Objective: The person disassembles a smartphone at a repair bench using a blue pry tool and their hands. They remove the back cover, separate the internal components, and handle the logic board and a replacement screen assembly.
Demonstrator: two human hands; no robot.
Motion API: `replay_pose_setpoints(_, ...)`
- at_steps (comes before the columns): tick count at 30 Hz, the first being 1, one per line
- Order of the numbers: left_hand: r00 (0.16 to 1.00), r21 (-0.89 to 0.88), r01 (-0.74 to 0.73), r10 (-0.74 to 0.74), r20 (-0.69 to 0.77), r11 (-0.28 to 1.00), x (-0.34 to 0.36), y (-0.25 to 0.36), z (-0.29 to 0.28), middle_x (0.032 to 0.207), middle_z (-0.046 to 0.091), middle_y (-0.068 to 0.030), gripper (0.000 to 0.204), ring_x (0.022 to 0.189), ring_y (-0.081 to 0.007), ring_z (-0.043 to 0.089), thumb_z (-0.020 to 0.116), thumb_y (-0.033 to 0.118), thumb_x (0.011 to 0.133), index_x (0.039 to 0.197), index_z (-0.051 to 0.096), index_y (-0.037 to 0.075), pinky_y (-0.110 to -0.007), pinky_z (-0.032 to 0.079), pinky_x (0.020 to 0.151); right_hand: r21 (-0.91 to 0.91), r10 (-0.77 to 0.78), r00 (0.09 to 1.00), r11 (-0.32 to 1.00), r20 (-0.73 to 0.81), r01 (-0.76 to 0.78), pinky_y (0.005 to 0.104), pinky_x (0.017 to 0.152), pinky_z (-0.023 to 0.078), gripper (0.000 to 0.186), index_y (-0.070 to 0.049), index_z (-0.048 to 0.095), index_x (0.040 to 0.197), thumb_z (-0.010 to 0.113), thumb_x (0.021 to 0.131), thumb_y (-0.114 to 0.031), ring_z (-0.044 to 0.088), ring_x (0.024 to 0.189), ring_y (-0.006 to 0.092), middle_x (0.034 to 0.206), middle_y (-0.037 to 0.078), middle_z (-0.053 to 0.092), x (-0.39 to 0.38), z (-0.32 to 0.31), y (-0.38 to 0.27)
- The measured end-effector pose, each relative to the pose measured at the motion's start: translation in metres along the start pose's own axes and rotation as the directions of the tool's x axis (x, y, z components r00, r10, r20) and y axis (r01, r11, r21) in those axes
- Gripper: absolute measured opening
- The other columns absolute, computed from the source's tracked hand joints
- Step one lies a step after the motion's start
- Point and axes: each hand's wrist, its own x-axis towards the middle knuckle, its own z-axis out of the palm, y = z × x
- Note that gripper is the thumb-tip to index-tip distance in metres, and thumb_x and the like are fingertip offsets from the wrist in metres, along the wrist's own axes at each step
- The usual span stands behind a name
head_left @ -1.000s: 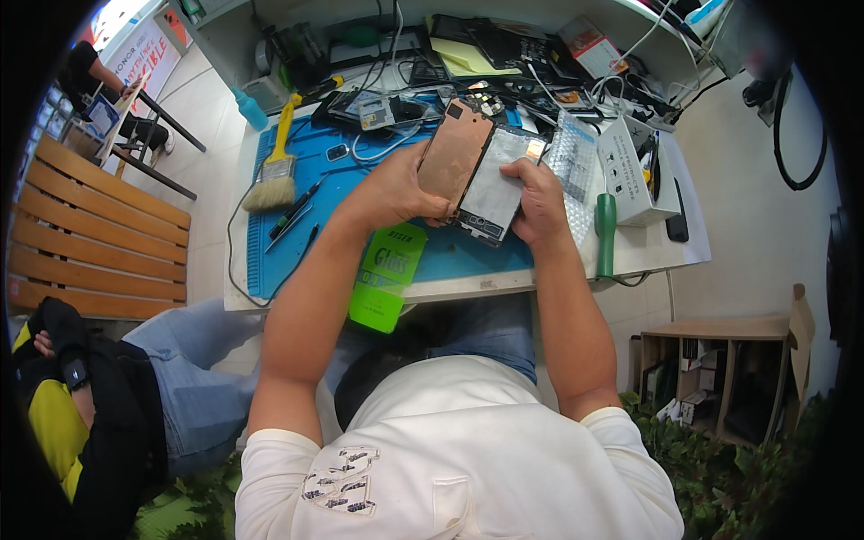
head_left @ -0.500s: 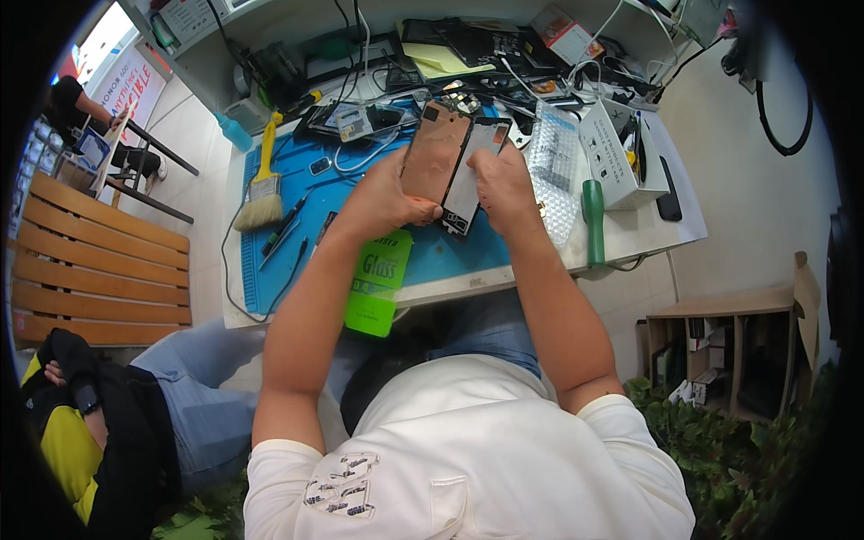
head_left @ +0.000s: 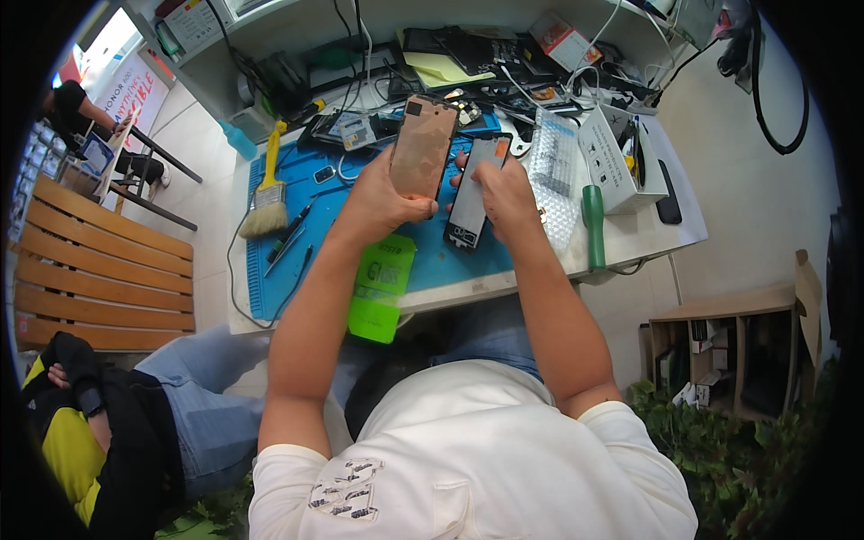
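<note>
My left hand (head_left: pixel 385 200) is closed round the lower left edge of a copper-coloured phone screen panel (head_left: pixel 421 148), thumb across its lower end. To its right, my right hand (head_left: pixel 506 196) grips a narrow black phone frame (head_left: pixel 467 214) with a grey inner face and an orange patch near the top. Its thumb lies over the grey face, and some fingertips show at the left edge. A gap separates the two parts, both held tilted above the blue mat (head_left: pixel 441 263). A bright green packet (head_left: pixel 382 288) lies beside my left forearm at the table's front edge.
A paint brush (head_left: pixel 265 200) and pen-like tools lie on the left. Bubble wrap (head_left: pixel 553 171), a green-handled tool (head_left: pixel 593 225), a white box (head_left: pixel 614 155) and a black phone (head_left: pixel 669 191) occupy the right. Phone parts and cables crowd the back. Another person (head_left: pixel 99 432) sits at lower left.
The copper-coloured panel and the black frame, close together before, are now apart. My right hand has shifted the frame slightly right and down; my left hand has moved the panel slightly left.
</note>
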Motion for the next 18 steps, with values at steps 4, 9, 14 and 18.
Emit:
replay_pose_setpoints(4,0.997,-0.15,0.078,-0.078,0.006,0.986,-0.004,0.015,-0.005,0.108,0.071,-0.0081,0.072,0.082,-0.0159,0.071,0.093,0.01,0.074,0.136,0.057,0.0,-0.031,0.06,0.074,0.029,0.048,0.997,0.998,0.066,-0.05,0.0492,0.064,0.066,0.034,0.002,0.05,0.123,0.051,0.09,-0.005,0.07,0.091,0.0287,0.113,0.016,0.063,-0.017,0.008,-0.015)
replay_pose_setpoints(9,0.998,-0.304,0.054,-0.056,0.003,0.951,0.005,-0.005,-0.017,0.108,0.072,-0.009,0.067,0.085,-0.0191,0.073,0.093,0.018,0.082,0.136,0.056,0.002,-0.033,0.061,0.073,0.082,0.184,0.97,0.977,0.157,-0.198,0.0536,0.069,0.068,0.033,0.002,0.05,0.122,0.052,0.09,-0.005,0.072,0.091,0.0304,0.107,0.016,0.063,-0.013,-0.005,-0.014)
replay_pose_setpoints(14,0.995,-0.459,0.091,-0.096,0.012,0.884,0.003,-0.002,-0.024,0.114,0.073,-0.0119,0.06,0.098,-0.0246,0.076,0.084,0.019,0.092,0.139,0.053,0.001,-0.036,0.063,0.082,-0.087,0.168,0.975,0.984,0.146,-0.156,0.033,0.07,0.056,0.033,0.0,0.057,0.121,0.06,0.089,-0.008,0.063,0.086,0.019,0.102,0.01,0.061,-0.002,-0.015,-0.002)
replay_pose_setpoints(18,0.999,-0.429,0.042,-0.049,-0.005,0.902,0.002,-0.007,-0.032,0.119,0.072,-0.0128,0.057,0.102,-0.025,0.075,0.078,0.015,0.094,0.142,0.051,0.001,-0.038,0.063,0.084,-0.367,0.076,0.964,0.93,0.254,0.023,0.0277,0.055,0.044,0.044,0.004,0.053,0.128,0.064,0.088,-0.012,0.055,0.068,0.0125,0.086,0.004,0.06,0.009,-0.019,0.003)
